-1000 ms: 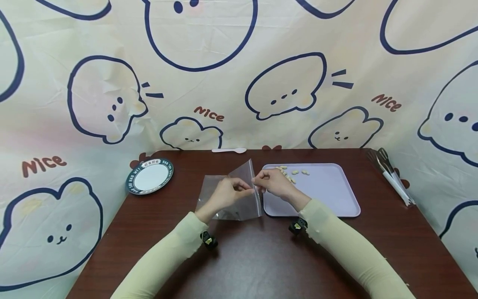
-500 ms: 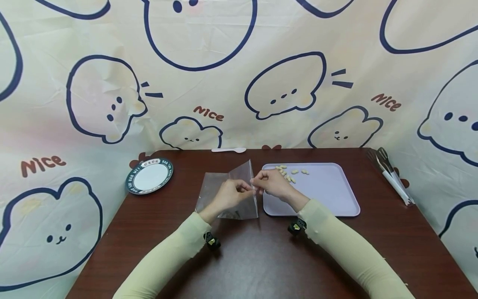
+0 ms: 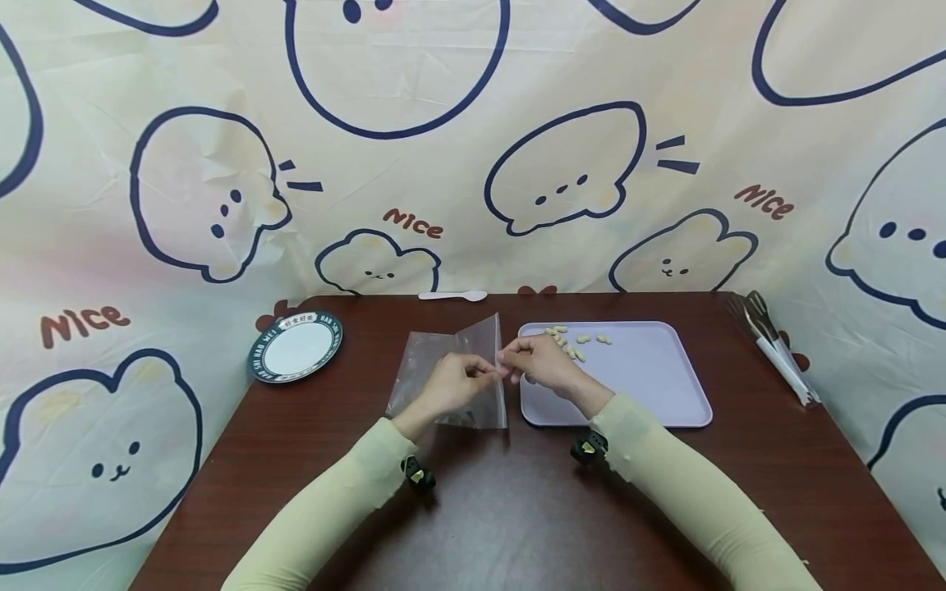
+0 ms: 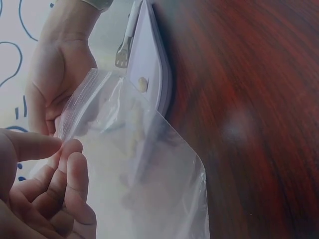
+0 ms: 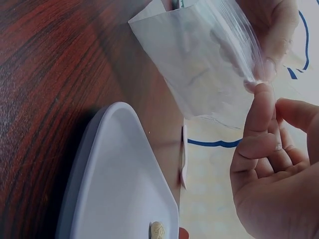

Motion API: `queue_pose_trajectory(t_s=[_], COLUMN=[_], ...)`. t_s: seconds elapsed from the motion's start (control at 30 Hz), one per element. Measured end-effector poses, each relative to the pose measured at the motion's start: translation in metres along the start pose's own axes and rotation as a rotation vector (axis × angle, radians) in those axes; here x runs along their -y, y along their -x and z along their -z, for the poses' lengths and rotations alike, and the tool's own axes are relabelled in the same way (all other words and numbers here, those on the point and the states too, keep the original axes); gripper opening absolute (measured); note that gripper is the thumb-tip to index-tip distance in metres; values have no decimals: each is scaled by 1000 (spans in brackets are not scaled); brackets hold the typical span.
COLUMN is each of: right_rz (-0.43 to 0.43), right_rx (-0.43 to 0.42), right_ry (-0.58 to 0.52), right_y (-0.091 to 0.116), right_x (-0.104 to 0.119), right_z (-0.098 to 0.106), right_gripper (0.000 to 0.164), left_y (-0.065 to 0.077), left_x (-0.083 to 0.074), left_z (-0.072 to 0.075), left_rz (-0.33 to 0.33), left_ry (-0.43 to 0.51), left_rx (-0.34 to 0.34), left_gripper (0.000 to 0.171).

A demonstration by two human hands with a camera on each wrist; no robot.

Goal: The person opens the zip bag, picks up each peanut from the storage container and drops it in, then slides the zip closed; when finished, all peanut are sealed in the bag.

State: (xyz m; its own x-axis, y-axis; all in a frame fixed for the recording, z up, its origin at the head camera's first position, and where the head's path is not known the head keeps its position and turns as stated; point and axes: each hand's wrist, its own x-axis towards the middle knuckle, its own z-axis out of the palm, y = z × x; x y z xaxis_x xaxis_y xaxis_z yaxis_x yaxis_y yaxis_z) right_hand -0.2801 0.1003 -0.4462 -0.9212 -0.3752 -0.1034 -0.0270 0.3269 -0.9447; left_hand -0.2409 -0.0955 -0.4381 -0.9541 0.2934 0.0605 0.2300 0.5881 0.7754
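Spreading leftward from its zip edge, a clear bag (image 3: 424, 361) was held over the table (image 3: 502, 517); the edge was pinched between thumb and finger by the left hand (image 3: 451, 382), and was grasped just beside that pinch by the right hand (image 3: 547, 365), whose fingers were curled. By the head view the whole layout was given, though the zip was shown there only as a pale line. In the left wrist view, the ridges of the zip could be made out, and peanuts (image 4: 142, 83) were seen beyond the bag (most of them blurred through the plastic). In the right wrist view, the netted shell of one peanut was shown closer, and the left thumb was seen set against the edge; how much film was caught by the right thumb could not be told.

The bag's body was partly covered by the left hand, while its edge was met by the fingertips from both sides. To the right, a lavender tray (image 3: 628, 373) was overhung by the right hand, with the peanuts scattered at its far left. A green-rimmed plate (image 3: 296, 349) was placed at the far left, a white spoon (image 3: 461, 296) along the far edge, and utensils (image 3: 787, 369) at the right.
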Motion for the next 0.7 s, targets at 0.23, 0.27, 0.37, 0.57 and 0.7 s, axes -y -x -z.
queue_pose_trajectory(t_s=[0.23, 0.27, 0.37, 0.57, 0.7], right_rz=[-4, -4, -1, 7, 19], right_rx=[9, 10, 17, 30, 27], right_ry=[-11, -9, -6, 2, 10], right_y=[1, 1, 1, 1, 1], right_x=[1, 1, 1, 1, 1], right_z=[1, 1, 0, 0, 1], right_gripper=[20, 21, 22, 22, 20], left_y=[1, 1, 1, 2, 1], left_x=[-1, -1, -1, -2, -4], left_z=[1, 1, 1, 3, 4], left_rz=[13, 11, 3, -13, -6], left_ry=[7, 2, -12, -13, -8], left_rx=[-2, -4, -9, -11, -12], left_gripper=[16, 17, 20, 19, 20])
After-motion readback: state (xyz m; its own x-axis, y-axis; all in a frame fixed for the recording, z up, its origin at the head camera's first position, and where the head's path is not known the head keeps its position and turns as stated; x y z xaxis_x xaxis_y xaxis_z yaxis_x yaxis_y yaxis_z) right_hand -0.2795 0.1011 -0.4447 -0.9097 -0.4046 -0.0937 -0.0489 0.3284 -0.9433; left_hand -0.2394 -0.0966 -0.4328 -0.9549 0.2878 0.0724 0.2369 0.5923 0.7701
